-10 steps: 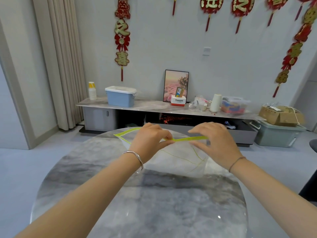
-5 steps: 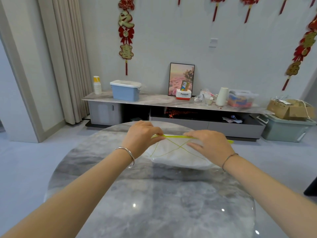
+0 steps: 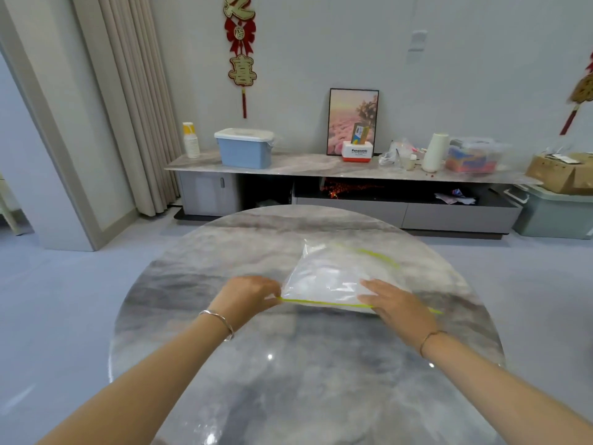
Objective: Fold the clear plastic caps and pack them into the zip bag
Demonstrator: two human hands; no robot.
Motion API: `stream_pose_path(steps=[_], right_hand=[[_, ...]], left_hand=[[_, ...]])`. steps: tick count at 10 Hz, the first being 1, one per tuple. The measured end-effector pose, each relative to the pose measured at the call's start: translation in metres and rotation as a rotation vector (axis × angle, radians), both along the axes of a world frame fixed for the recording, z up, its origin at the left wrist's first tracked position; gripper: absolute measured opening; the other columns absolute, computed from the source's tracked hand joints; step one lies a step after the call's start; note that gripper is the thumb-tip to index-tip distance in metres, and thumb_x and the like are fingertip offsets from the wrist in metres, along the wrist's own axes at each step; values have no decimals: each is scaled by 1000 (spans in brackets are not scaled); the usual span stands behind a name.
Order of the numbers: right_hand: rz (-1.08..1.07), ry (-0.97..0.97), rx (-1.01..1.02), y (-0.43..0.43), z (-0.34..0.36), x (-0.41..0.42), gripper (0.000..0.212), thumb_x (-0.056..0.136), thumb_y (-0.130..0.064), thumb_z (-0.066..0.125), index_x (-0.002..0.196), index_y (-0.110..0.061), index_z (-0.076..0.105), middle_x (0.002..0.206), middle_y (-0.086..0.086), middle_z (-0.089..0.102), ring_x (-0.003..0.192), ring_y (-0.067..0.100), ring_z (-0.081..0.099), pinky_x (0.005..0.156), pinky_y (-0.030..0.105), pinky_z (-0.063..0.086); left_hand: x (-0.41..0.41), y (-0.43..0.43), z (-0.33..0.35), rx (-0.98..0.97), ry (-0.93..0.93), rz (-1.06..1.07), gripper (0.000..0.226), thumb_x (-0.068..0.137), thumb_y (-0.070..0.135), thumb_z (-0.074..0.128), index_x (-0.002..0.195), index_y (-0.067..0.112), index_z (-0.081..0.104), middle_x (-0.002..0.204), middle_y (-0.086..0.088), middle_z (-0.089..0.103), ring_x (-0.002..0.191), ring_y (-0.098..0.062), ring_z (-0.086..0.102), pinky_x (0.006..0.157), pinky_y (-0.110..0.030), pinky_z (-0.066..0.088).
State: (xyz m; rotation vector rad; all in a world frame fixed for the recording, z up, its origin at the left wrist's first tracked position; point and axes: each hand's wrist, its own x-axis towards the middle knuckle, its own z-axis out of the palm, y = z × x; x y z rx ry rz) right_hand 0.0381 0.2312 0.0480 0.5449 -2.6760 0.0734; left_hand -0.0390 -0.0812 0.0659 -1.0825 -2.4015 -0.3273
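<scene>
The round marble bench (image 3: 288, 390) carries the zip bag (image 3: 324, 274), which lies flat a little right of the middle, its mouth turned toward the person. The bag looks puffed with a whitish, crumpled mass, most likely the folded clear plastic caps (image 3: 321, 284), though single caps cannot be told apart through the film.

The left hand (image 3: 247, 298) sits at the bag's near left corner. The right hand (image 3: 396, 305) lies on top of the bag's near right part. The yellow-green zip strip (image 3: 324, 303) runs between the two hands along the near edge.

The left fingers (image 3: 272, 292) are curled and pinch the strip's left end. The right fingers (image 3: 372, 289) are straight and flat, pressing down on the film just behind the strip.

Bag and caps are thin film: very light, limp and slick on the polished stone, and springy with trapped air. By my reading the bag will slide and balloon unless pinned. The stiffer zip strip is the sound place to take hold, with a flat palm holding the body down.
</scene>
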Motion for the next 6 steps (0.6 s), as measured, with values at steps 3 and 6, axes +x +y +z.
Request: stream_pose_path(steps=[3,6], right_hand=[[-206,-499,219,-21,-84,22,47,101,-41,1,135,-41,35,141,-9,47,131,21,41,109,28,7],[-74,-605,-21,-35,-67,26,103,50,-87,-30,142,-45,-12,145,-25,-25,143,8,-18,115,27,-10]], left_hand=[[14,-3,-84,-408,-417,57,20,97,29,45,107,16,57,154,16,20,127,-14,45,94,-25,39],[29,-17,-73,-494,-424,29,76,68,77,13,101,22,54,155,8,20,135,-16,33,108,-29,23]])
